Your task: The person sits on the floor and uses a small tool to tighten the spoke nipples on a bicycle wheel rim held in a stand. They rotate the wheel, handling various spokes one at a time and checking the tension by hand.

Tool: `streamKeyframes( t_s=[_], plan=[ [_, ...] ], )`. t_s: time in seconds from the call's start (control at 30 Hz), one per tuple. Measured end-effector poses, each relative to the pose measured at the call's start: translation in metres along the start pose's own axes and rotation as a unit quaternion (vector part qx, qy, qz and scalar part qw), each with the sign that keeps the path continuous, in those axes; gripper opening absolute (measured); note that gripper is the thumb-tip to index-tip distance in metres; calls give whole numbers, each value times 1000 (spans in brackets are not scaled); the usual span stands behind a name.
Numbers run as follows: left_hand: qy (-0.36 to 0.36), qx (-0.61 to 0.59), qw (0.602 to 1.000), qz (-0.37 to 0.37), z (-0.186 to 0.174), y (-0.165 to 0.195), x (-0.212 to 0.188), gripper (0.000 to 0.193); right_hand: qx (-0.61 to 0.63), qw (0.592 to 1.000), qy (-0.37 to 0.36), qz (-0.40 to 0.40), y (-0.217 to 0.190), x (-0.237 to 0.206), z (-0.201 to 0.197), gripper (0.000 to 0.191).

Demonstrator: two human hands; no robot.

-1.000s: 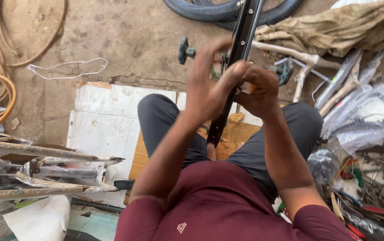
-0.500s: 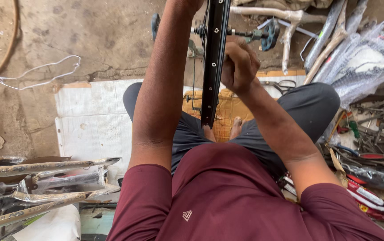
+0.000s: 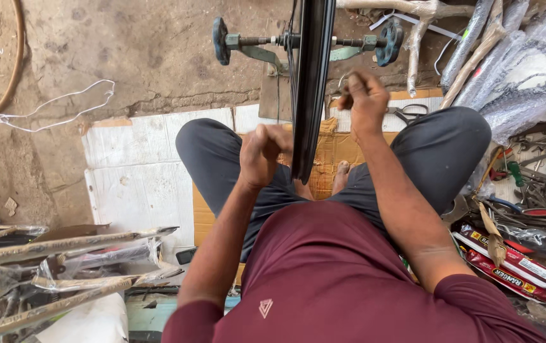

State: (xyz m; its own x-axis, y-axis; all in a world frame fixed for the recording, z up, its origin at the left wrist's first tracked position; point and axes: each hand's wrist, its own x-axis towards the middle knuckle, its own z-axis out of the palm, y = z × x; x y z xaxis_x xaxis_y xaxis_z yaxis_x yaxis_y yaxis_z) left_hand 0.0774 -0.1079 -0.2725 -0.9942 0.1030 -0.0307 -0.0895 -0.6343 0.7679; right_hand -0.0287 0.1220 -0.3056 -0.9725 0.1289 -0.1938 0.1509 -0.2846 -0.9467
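A black bicycle wheel rim stands upright between my knees, seen edge-on, on a blue-green truing stand with round knobs at both ends of its axle. My left hand is curled into a fist against the left side of the rim, low down. My right hand is off the rim to the right, fingers pinched around a small metal tool or part that I cannot make out. I sit cross-legged on cardboard, in dark trousers and a maroon shirt.
White sheets lie on the dirt floor to the left, with a loop of white wire beyond. Plastic-wrapped bicycle frames are stacked at lower left. Scissors, loose tools and wrapped parts crowd the right side.
My left hand came down from the top of the rim to a fist low on its left side. My right hand let go of the rim and moved off to the right. The view tilted up.
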Motion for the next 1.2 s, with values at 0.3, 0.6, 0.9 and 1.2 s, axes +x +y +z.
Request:
streamKeyframes(
  t_s=[0.3, 0.6, 0.9, 1.2],
  plan=[
    [245, 177, 942, -145, -51, -37, 13, 15, -382, 923, -35, -7, 81, 52, -6, 24],
    [258, 277, 920, -106, -38, -28, -19, 19, -362, 932, 7, 20, 95, 77, 18, 29],
    [296, 381, 870, -97, -27, -25, -62, 18, -18, 979, 95, 177, 94, 95, 27, 32],
    [253, 441, 859, -57, -10, -27, -53, 17, -513, 853, 33, -94, 83, 90, 27, 34]
  ],
)
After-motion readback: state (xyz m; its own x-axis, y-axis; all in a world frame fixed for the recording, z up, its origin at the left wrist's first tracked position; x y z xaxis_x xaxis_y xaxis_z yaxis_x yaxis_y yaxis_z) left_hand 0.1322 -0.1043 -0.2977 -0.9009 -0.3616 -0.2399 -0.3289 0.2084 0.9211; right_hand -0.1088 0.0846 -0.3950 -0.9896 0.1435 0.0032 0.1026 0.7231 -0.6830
